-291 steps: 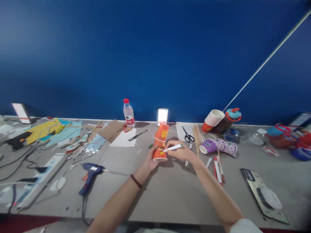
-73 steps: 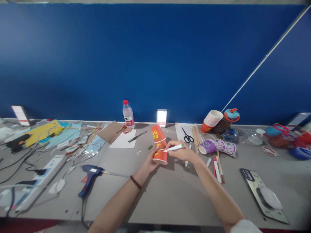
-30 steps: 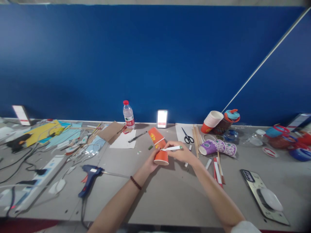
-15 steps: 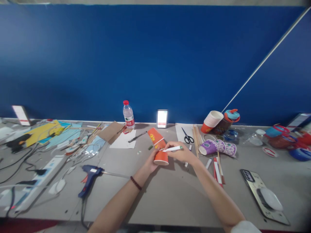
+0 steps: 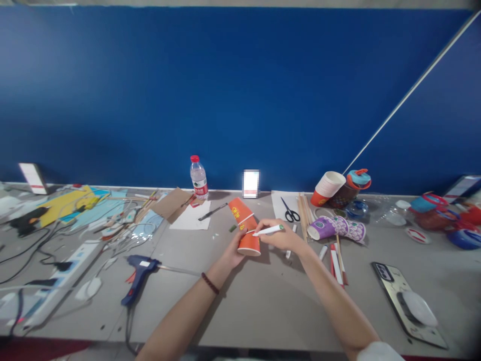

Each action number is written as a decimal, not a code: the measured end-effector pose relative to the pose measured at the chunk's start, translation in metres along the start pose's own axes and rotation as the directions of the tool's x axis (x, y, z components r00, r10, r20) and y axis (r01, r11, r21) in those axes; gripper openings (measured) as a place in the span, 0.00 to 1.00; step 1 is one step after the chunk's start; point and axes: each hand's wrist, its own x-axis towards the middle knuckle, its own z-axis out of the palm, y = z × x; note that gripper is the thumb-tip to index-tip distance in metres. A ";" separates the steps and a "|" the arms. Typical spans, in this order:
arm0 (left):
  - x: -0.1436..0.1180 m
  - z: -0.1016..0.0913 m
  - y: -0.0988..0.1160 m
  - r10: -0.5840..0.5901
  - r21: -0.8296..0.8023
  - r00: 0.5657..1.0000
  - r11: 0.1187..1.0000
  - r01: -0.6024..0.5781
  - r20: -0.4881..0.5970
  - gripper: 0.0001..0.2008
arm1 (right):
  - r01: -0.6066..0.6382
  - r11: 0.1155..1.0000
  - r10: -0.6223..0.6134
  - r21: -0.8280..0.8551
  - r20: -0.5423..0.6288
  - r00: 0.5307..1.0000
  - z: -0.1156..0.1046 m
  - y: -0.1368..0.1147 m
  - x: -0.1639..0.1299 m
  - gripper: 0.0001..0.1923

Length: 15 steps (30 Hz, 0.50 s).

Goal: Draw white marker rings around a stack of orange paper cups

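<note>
Two orange paper cups joined end to end lie tilted over the grey table. My left hand (image 5: 233,250) is wrapped around the lower part of the paper cups (image 5: 249,244), from their left side. In my right hand (image 5: 276,234) is a white marker with a green end (image 5: 271,230), pinched between the fingers. The marker's writing end points left and meets the cup's side near the middle; whether it touches the surface I cannot quite tell. The upper cup leans away to the back left, its yellow print facing up.
A blue glue gun (image 5: 140,278) and a white power strip (image 5: 63,283) with cables lie left. Scissors (image 5: 291,213), stacked cups (image 5: 327,188), joined purple cups (image 5: 335,228) and markers (image 5: 335,264) are right. A water bottle (image 5: 199,178) stands behind, a phone (image 5: 408,303) lies front right.
My right hand and the marker have shifted very slightly to the right along the cup. My left hand and the cups stay in place.
</note>
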 end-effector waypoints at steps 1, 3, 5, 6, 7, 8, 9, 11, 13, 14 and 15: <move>0.000 -0.001 0.000 0.002 -0.002 1.000 1.000 -0.002 0.000 0.12 | 0.001 1.000 -0.001 -0.002 -0.001 1.000 0.000 0.000 0.000 0.07; 0.001 -0.002 -0.001 0.003 -0.001 1.000 1.000 -0.003 0.003 0.13 | -0.003 1.000 0.003 -0.007 0.004 1.000 -0.001 0.000 0.000 0.08; 0.002 -0.004 -0.001 0.006 0.001 1.000 1.000 -0.006 0.005 0.13 | -0.003 1.000 0.003 -0.012 0.008 1.000 -0.002 0.000 0.000 0.08; 0.002 -0.004 -0.001 0.009 0.001 1.000 1.000 -0.009 0.007 0.13 | 0.000 1.000 0.001 -0.013 0.010 1.000 -0.002 0.000 0.000 0.08; 0.003 -0.004 -0.001 0.009 0.002 1.000 1.000 -0.009 0.008 0.13 | 0.003 1.000 -0.002 -0.012 0.010 1.000 -0.002 0.000 0.000 0.08; 0.003 -0.004 -0.001 0.007 0.002 1.000 1.000 -0.007 0.005 0.13 | 0.003 1.000 -0.003 -0.012 0.010 1.000 -0.002 0.001 0.000 0.08; 0.003 -0.004 -0.001 0.004 0.000 1.000 1.000 -0.004 -0.002 0.13 | 0.000 1.000 0.000 -0.012 0.007 1.000 -0.002 0.001 0.001 0.08; 0.003 -0.004 0.000 0.006 -0.007 1.000 1.000 -0.006 -0.018 0.12 | -0.007 1.000 0.007 -0.015 0.002 1.000 -0.003 0.002 0.001 0.08; 0.003 -0.003 0.000 0.009 -0.015 1.000 1.000 -0.010 -0.029 0.11 | -0.013 1.000 0.013 -0.019 -0.003 1.000 -0.003 0.002 0.001 0.07; 0.002 -0.002 0.000 0.009 -0.016 0.999 1.000 -0.010 -0.031 0.11 | -0.014 1.000 0.014 -0.021 -0.002 1.000 -0.003 0.002 0.001 0.07; 0.002 -0.001 0.000 0.006 -0.016 0.999 1.000 -0.007 -0.032 0.11 | -0.014 1.000 0.014 -0.025 -0.001 1.000 -0.003 0.002 0.001 0.07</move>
